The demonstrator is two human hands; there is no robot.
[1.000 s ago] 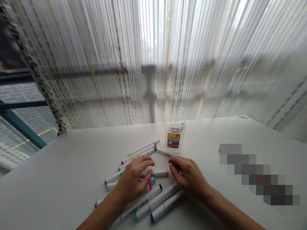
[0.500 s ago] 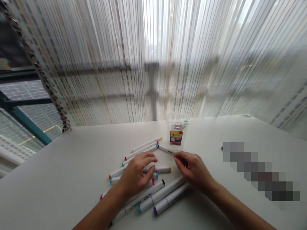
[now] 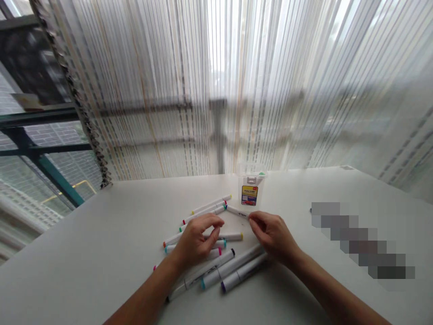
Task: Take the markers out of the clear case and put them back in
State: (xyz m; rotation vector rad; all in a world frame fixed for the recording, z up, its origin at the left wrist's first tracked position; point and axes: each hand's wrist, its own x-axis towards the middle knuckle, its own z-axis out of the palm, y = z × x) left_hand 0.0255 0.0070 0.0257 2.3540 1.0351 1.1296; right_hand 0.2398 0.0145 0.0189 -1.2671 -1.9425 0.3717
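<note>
My right hand [image 3: 270, 228] pinches the right end of a white marker with a dark blue tip [image 3: 237, 211]; its fingertips partly hide that end. To the left, my left hand [image 3: 201, 234] hovers over several white markers, thumb and forefinger curved with a gap between them and nothing held. Just beyond its thumb lies a yellow-tipped marker [image 3: 232, 236]. Nearer to me are a black-tipped marker [image 3: 206, 272], a light blue-tipped one [image 3: 230, 267] and a purple-tipped one [image 3: 243, 274], their far ends partly under my right hand.
A clear plastic container [image 3: 250, 183] with a yellow label stands behind the markers, something green inside its top. The white table [image 3: 118, 234] reaches back to a striped sheer curtain [image 3: 162, 90]. On the right lies a pixelated object [image 3: 361, 246].
The view has shifted slightly, moving the markers a little right in the picture. My left thumb and forefinger have come closer together. My right hand keeps its pinch on the marker.
</note>
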